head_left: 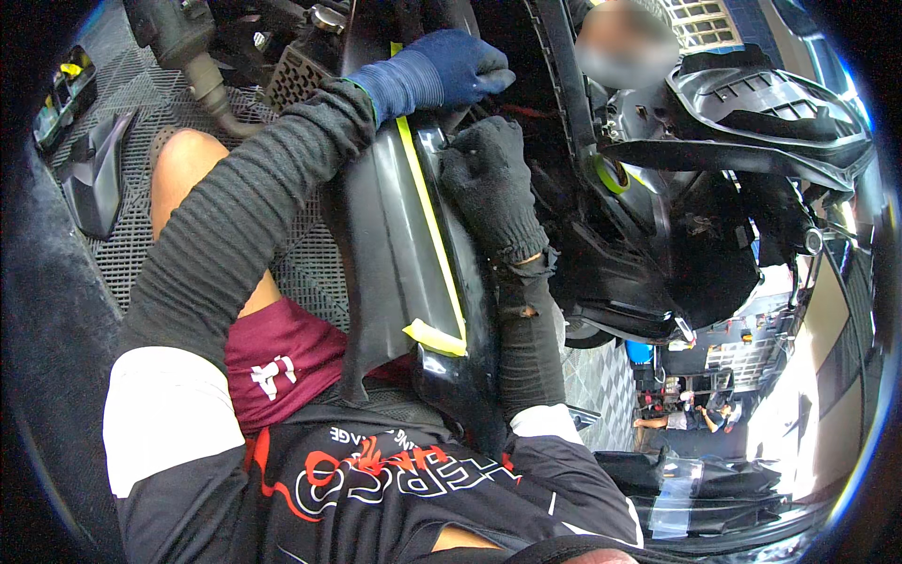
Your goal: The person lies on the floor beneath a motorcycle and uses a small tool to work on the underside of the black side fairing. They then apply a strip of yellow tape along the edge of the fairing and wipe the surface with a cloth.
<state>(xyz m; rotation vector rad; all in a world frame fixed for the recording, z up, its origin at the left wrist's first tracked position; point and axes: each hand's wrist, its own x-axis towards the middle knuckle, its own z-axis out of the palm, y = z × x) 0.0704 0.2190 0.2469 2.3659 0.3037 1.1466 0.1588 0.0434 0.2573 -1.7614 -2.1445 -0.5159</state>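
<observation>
A long glossy black plastic panel [390, 249] lies lengthwise over my lap. Yellow masking tape [430, 226] runs down it as a narrow strip, and its lower end turns into a loose, folded tab. My left hand [460, 70], in a blue glove, is closed above the far part of the panel, its knuckles turned right. Just below it, my right hand [487, 179], in a black glove, is curled at the panel's right edge. The undersides of both hands are hidden, so whatever they grip does not show.
A roll of yellow-green tape [613, 176] sits against the dark vehicle bodywork on the right. Another person [628, 47] is close by at the upper right. On the grated floor at left lie a black plastic part [96, 179] and a tray [64, 99]. An exhaust pipe [209, 85] stands upper left.
</observation>
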